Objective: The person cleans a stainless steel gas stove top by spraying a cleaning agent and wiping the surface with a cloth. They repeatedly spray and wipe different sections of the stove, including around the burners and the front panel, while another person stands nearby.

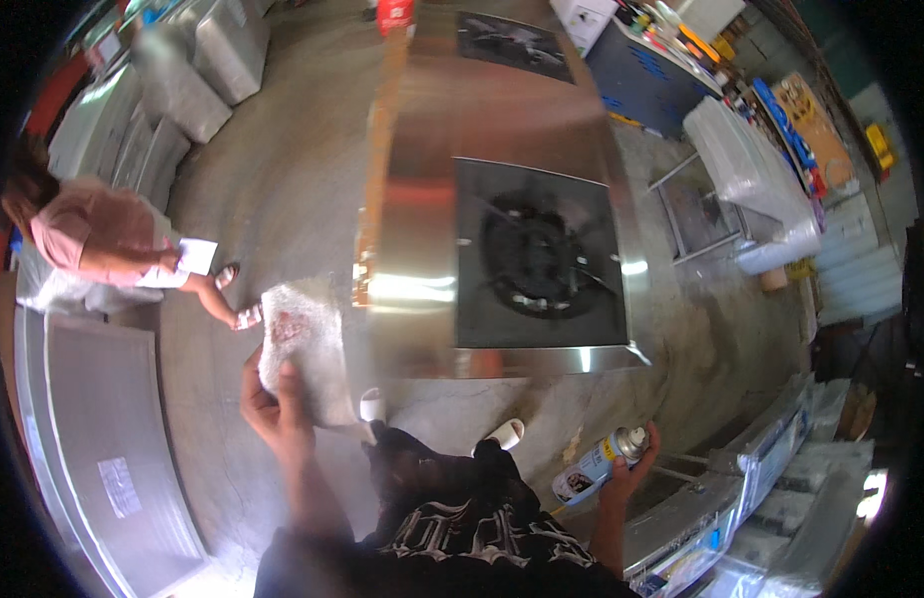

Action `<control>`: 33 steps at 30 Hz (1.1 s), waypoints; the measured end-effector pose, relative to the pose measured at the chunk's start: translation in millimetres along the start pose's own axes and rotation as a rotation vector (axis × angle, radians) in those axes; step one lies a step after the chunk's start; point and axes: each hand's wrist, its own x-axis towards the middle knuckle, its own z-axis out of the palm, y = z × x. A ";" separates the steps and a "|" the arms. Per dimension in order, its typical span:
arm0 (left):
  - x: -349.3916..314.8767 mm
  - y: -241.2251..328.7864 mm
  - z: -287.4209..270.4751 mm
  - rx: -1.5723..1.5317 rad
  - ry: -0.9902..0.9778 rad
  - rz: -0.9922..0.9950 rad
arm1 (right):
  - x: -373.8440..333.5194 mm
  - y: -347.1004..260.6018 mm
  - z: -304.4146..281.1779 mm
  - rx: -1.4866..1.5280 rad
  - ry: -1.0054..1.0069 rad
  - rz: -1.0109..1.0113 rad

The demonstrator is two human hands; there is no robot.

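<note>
Thumb and fingers of the left hand (283, 404) are clamped on the near edge of a whitish sheet (312, 344), wrinkled, with a reddish patch; whether it is cloth or wrap I cannot tell. It hangs just left of the front corner of a long steel bench (412, 199). The right hand (626, 473) has its fingers closed around the upper end of a spray can (587, 470), out beyond the bench's right front corner, tilted so the bottom points left and the nozzle end right. To handle both well, I would bring the can more upright before pressing, face the nozzle away from the body and toward the sheet or metal, and bunch the sheet into a firmer pad, since a loose one likely folds under pressure. A black burner panel (537, 254) takes up much of the bench's near end, so any stroke there should go around its raised ring; another dark panel (515, 47) lies at the far end. At left, a person in pink (98, 234) holds white paper (193, 256), near enough that spray should not drift that way. Wrapped goods (781, 508) crowd the lower right, perhaps limiting elbow room.
</note>
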 end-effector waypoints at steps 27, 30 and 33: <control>-220.5 66.4 445.9 0.370 0.372 -0.076 | 536.9 44.4 -0.7 0.493 -1.014 -0.297; -227.8 69.4 459.9 0.445 0.502 -0.081 | 588.6 -7.7 72.2 0.281 -1.058 -0.691; -240.7 71.1 470.9 0.395 0.644 -0.001 | 612.3 -41.0 152.7 0.155 -0.934 -0.857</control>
